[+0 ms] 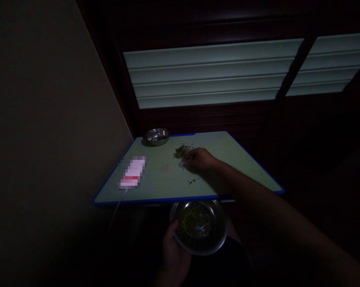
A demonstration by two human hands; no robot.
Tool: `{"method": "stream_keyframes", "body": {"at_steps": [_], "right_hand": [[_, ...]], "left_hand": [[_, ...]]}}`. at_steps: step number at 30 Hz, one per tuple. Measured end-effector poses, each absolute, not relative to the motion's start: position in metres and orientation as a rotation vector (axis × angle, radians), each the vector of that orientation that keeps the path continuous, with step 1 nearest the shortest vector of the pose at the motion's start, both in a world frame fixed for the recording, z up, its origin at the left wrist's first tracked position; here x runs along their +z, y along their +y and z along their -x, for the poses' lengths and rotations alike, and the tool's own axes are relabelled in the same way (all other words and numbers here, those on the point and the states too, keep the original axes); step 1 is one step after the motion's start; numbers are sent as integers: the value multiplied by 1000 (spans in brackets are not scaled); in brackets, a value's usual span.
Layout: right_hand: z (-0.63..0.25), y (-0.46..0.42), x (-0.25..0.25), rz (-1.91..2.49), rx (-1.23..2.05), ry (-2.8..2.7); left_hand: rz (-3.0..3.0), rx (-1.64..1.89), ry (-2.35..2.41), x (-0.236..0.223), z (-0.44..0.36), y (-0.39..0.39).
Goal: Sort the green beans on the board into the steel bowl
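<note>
My left hand [175,251] grips the rim of a metal bowl [218,239] just below the table's front edge, thumb over the near-left side. Small green beans or seeds lie in that bowl. On the table my right hand [200,158] is closed at the near-right side of a small pile of brownish-green beans [181,151]. Its fingertips are pinched together, and what they hold is too dark to make out. A pale, translucent patch [182,164] shows just beneath the fingers. Several loose beans [193,181] lie nearer the front edge.
A second metal bowl [157,136] stands at the table's back left corner. A phone [133,171], blurred out, lies at the left with a white cable [117,209] hanging off the front. The pale green table [242,171] has a blue edge. Behind it is a slatted dark wood panel [212,75].
</note>
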State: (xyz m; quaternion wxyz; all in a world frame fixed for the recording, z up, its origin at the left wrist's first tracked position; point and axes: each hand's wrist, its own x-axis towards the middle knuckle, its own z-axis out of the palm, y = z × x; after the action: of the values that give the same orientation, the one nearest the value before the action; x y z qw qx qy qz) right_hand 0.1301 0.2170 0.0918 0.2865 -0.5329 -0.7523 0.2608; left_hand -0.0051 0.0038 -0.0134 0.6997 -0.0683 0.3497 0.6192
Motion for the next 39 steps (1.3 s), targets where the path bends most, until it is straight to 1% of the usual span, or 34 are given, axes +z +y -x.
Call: {"method": "stream_keyframes", "body": {"at_steps": [6,18,24,31,35,39], "right_hand": [[-128,224,100,1370,949,-2058],[-134,223,106,1218,1143,-2292],[-137,217,109,1161,1110,-2424],[-136,212,108,1063,1029,-2456],[-136,208,107,990,1116,-2464],[-147,204,106,1004,1182,-2329]], "left_hand": [[155,1379,784,-10,6,3],[189,1383,794,-3,3,2],[179,1386,809,-5,3,3],[174,1384,829,-5,3,3],[185,1380,813,-4,4,4],[196,1377,834,-3,4,5]]}}
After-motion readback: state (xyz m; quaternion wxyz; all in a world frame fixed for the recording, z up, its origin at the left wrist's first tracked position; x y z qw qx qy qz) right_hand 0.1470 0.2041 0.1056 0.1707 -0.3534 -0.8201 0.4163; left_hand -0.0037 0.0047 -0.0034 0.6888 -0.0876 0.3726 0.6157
